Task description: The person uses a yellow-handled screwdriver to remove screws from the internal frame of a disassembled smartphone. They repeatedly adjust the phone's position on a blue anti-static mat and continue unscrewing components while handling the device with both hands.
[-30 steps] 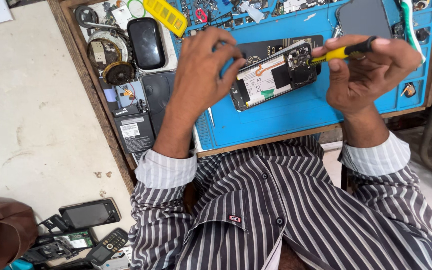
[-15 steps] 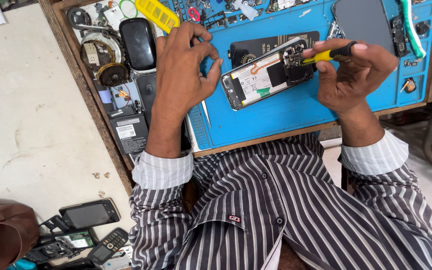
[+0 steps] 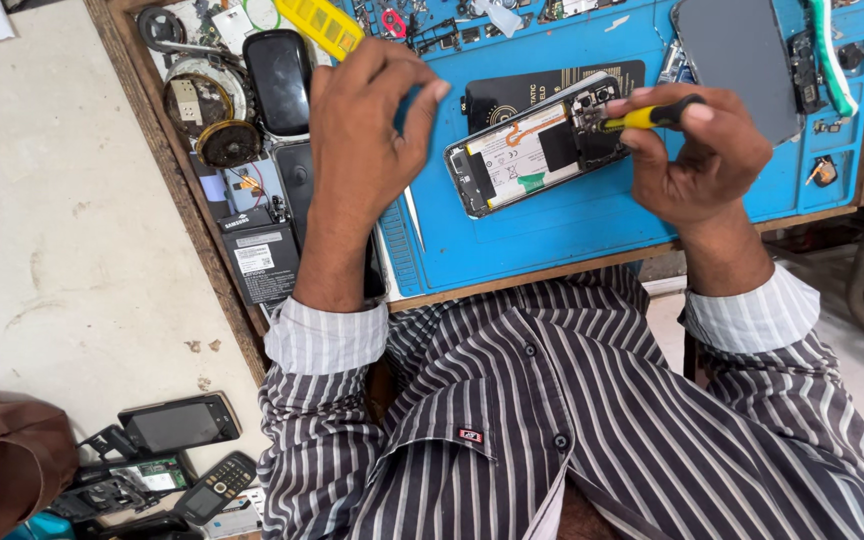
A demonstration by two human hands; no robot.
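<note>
An opened smartphone point(image 3: 537, 145), back cover off with battery and board exposed, lies tilted on the blue work mat point(image 3: 572, 225). My right hand point(image 3: 697, 150) grips a small yellow-handled screwdriver point(image 3: 647, 117), its tip resting on the phone's upper right end near the camera module. My left hand point(image 3: 367, 125) hovers just left of the phone with fingers curled and apart, holding nothing; whether a fingertip touches the phone's edge I cannot tell. A black antistatic sheet point(image 3: 512, 90) lies under the phone.
A grey phone back panel point(image 3: 737, 60) lies on the mat's far right. Tweezers point(image 3: 414, 220) rest on the mat by my left wrist. A black phone point(image 3: 277, 80), batteries point(image 3: 262, 262) and parts crowd the wooden tray's left. Old phones point(image 3: 177, 425) lie on the floor.
The view has shifted left and down. My left hand has come off the phone's left end and lifted slightly; the right hand keeps the screwdriver on the phone's upper end.
</note>
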